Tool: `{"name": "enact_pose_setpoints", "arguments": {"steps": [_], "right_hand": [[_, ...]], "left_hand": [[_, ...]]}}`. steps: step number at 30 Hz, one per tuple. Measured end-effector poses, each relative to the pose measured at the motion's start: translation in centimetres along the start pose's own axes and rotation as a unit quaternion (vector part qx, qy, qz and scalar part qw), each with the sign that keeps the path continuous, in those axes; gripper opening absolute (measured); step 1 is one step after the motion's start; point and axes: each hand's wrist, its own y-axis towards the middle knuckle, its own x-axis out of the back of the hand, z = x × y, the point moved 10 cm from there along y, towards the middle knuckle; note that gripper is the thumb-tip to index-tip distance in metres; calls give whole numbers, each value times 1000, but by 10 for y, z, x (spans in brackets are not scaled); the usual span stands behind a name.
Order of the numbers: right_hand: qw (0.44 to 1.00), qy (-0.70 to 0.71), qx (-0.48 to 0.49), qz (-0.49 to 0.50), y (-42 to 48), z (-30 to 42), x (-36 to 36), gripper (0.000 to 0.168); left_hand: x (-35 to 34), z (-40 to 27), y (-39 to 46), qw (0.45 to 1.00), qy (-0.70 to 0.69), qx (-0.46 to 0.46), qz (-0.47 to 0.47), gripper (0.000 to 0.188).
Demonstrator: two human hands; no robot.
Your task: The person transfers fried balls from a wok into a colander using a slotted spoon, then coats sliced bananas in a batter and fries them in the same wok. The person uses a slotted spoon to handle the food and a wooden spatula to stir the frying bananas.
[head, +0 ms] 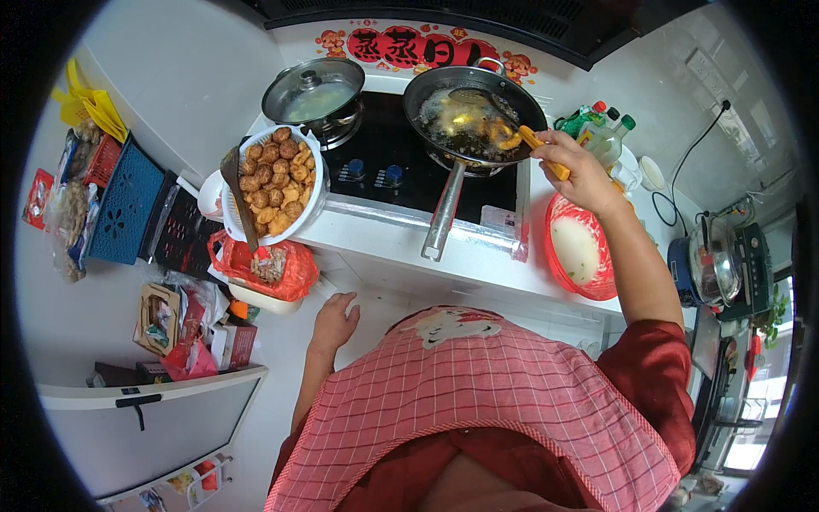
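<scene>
My right hand (572,168) grips the yellow-orange handle of a skimmer (470,96), its dark head in the bubbling oil of a black wok (536,102). Several golden fried pieces (502,136) float near the wok's right side. The wok sits on the right burner, its long metal handle (445,211) pointing towards me. My left hand (336,321) hangs before the counter at my left side, fingers apart and holding nothing. Beneath my right forearm stands a red plastic basin (554,217) with pale batter (574,249).
A lidded pot (313,96) occupies the left burner. Fried balls (275,173) fill a white basket (315,208) at the counter's left end, a dark wooden spatula (238,201) across it. Below sits a red plastic bag (297,275). Bottles (604,144) stand right of the wok.
</scene>
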Motion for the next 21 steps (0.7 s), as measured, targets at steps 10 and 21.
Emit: {"name": "enact_pose_setpoints", "arguments": {"steps": [10, 21], "right_hand": [[994, -31, 14, 105, -18, 29, 4, 25], [999, -6, -33, 39, -47, 36, 53, 25]], "left_hand": [[-4, -3, 1, 1000, 5, -4, 11, 30], [-2, -8, 5, 1000, 8, -6, 9, 30]]}}
